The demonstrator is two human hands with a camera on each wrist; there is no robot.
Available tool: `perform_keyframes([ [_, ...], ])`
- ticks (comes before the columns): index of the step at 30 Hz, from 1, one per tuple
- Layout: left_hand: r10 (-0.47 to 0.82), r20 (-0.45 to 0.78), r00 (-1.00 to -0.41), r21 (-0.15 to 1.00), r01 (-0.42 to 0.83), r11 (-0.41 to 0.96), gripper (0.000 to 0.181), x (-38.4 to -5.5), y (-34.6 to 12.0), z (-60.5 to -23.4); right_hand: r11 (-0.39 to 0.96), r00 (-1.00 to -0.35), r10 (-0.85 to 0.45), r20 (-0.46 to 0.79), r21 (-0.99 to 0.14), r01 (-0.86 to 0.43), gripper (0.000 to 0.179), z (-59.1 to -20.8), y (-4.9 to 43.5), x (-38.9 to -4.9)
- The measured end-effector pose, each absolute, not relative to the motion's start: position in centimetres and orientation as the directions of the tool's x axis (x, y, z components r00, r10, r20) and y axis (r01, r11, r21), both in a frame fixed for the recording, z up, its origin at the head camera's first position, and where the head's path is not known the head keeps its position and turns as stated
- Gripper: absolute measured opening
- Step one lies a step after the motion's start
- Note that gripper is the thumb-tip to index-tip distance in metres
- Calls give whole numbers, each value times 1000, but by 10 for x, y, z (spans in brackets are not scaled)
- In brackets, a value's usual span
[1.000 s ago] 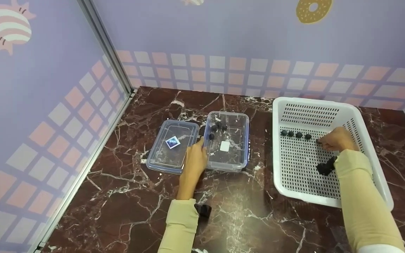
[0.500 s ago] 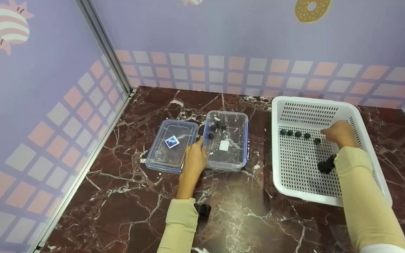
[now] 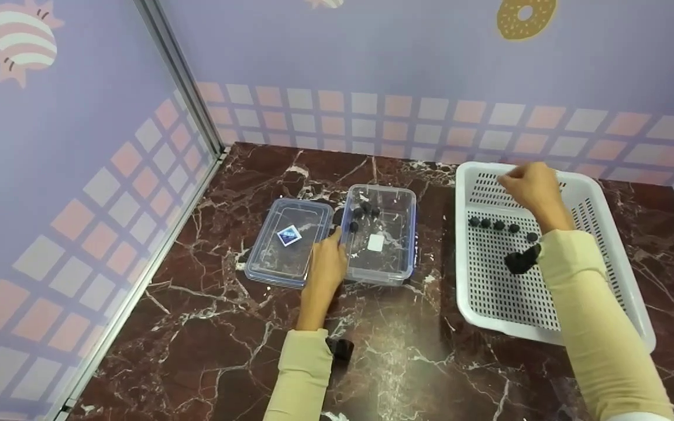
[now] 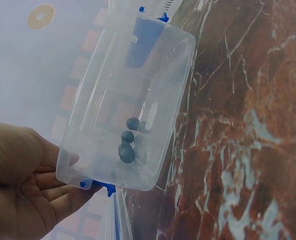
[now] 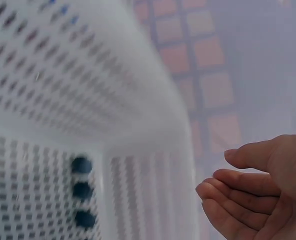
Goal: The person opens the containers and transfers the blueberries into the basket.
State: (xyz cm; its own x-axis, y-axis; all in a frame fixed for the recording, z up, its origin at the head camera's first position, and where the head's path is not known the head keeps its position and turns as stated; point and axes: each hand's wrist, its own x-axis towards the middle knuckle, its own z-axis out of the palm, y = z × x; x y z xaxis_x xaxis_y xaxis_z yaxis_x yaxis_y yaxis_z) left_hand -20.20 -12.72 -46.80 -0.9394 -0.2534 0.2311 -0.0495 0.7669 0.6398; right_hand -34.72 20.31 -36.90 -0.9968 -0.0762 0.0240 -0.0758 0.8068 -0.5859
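My left hand (image 3: 328,263) grips the near-left edge of a clear plastic box (image 3: 392,260) with blue clips. In the left wrist view, its thumb is over the rim and its fingers are outside. Several dark round berries, blueberries (image 4: 127,152) by their look, lie in the box. Above the far end of a white perforated basket (image 3: 464,292), my right hand (image 3: 535,186) holds nothing; the right wrist view shows its fingers loosely bent, thumb apart. Along the basket's floor runs a row of several more blueberries (image 3: 499,225).
A clear lid (image 3: 270,263) with a blue-and-white label lies left of the box. Purple patterned walls (image 3: 372,52) close off the back and left of the dark red marbled table (image 3: 196,351). A black wrist camera (image 3: 521,260) hangs over the basket.
My right hand has left the right end of the berry row, rising up and left toward the basket's far wall. A blueberry stays where it was. The left hand keeps its place.
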Motion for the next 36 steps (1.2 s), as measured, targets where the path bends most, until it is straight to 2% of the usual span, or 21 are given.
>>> perform_keyframes([
  [7, -268, 201, -942, 657, -73, 750, 41, -202, -126, -468, 742, -986, -168, 1, -658, -128, 36, -356, 151, -341],
  [22, -269, 209, -940, 627, -83, 775, 41, -201, -125, -466, 738, -948, -309, 82, -608, -293, 23, -378, 77, -342],
  [28, -275, 214, -937, 631, -82, 772, 40, -201, -126, -467, 740, -923, -381, 47, -584, -335, 20, -391, 50, -341],
  [36, -267, 218, -939, 642, -68, 763, 40, -202, -127, -468, 754, -914, -406, -11, -569, -328, 16, -411, 19, -339],
])
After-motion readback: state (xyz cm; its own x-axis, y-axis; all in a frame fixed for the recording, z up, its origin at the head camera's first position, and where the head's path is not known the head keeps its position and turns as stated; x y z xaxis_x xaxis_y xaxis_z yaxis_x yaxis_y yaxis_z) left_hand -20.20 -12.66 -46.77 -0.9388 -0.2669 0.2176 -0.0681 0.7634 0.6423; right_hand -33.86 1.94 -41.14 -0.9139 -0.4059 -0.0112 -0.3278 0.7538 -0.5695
